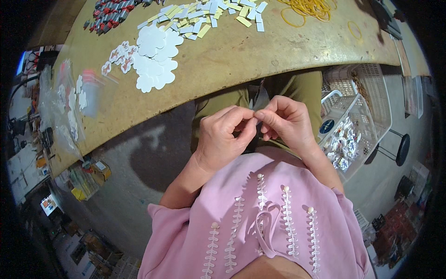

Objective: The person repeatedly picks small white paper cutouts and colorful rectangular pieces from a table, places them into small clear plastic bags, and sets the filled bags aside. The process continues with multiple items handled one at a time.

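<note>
My left hand (226,135) and my right hand (287,120) meet over my lap, just below the edge of the tan table (241,56). Thumb and forefinger tips of both hands pinch together at one spot. Whatever sits between the fingertips is too small to make out. On the table above lie white flower-shaped cards (155,58), small printed cutouts (120,56), white and yellow paper strips (204,16) and yellow rubber bands (309,8).
A white plastic basket (367,116) with several small printed pieces stands at my right. Clear plastic bags (69,104) lie at the table's left end. Red and grey small items (109,13) sit at the far left of the table. A stool (402,149) stands on the floor.
</note>
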{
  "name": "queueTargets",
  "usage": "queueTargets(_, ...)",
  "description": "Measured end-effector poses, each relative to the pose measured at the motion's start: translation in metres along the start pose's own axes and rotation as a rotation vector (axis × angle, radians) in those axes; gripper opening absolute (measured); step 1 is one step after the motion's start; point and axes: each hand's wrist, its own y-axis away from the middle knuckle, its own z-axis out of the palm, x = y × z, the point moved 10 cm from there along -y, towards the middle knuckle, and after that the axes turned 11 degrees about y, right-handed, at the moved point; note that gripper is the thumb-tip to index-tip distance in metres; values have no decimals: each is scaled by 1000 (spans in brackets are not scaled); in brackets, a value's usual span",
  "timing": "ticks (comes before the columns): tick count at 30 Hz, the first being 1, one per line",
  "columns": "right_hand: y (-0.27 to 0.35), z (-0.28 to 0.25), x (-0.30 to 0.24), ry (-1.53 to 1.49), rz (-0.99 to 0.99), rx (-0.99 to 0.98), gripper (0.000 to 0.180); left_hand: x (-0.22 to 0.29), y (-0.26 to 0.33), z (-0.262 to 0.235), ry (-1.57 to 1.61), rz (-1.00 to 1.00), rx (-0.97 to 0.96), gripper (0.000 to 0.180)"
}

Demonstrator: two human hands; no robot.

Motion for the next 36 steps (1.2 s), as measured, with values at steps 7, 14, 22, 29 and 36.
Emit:
queueTargets(7,3,6,8,77,96,-130,24,-15,2,-6,-31,-90,124,11)
queueTargets(14,4,-4,-1,116,52,-2,20,22,4,3,-317,339,-110,16)
queueTargets(22,39,-5,-91,867,-767,357,30,21,20,-5,-281,372,-194,15)
queueTargets(29,42,31,-90,1133,-883,-53,23,38,5,-38,-159,309,-275,24)
queueTargets(36,38,33,-75,980,-855,-82,26,7,-81,-161,-832,303,226,44)
